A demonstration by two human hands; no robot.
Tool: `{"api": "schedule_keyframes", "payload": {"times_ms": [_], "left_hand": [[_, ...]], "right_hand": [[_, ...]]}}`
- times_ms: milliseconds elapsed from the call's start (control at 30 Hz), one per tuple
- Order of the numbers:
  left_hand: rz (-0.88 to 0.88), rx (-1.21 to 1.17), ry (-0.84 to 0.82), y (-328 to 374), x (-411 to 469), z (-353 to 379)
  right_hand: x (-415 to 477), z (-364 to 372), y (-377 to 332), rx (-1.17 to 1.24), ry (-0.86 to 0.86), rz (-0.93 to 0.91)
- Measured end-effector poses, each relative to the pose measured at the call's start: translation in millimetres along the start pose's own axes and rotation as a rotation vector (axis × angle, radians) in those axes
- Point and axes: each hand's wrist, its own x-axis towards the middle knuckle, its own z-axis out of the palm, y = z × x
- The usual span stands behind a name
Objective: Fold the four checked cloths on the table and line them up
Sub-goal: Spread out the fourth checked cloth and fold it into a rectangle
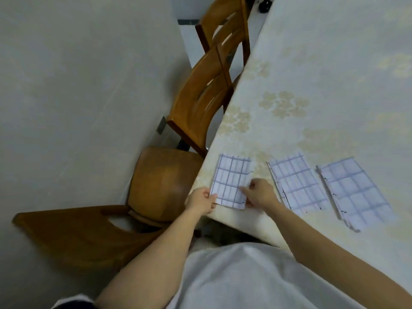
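Blue-checked leftmost cloth [230,181] is pinched at its near corners by left grip [200,202] and right grip [260,194]. Set it level with middle cloth [297,181] and right cloth [356,192], evenly spaced.

Table [323,63]: wide bare top beyond the cloths, open to reach from the near side. Near edge: left cloth [231,181], middle cloth [296,184] and right cloth [354,192] lie flat in a row, with narrow bare strips between them. Left hand [200,201] and right hand [260,192] grip the left cloth's near end, closing off that corner. Left flank: nearest chair [160,181], second chair [200,101] and far chair [223,18] crowd the table edge, with the wall [78,74] close behind.
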Motion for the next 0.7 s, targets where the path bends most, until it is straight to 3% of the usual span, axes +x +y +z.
{"api": "schedule_keyframes", "payload": {"times_ms": [333,467,600,700], "left_hand": [[0.082,0.273,-0.027,1.1,16.7,-5.5],[0.210,0.442,0.121,0.7,13.0,-5.2],[0.554,0.862,0.283,9.3,8.8,2.0],[0.705,1.018,0.175,19.8,15.3,12.8]], "right_hand": [[3.5,-1.3,10.6,-0.088,-0.025,0.005],[-1.2,-4.6,2.8,-0.117,0.164,-0.003],[6.6,2.7,-12.6,-0.340,0.334,-0.305],[30.9,18.1,-22.6,-0.519,0.254,-0.598]]}}
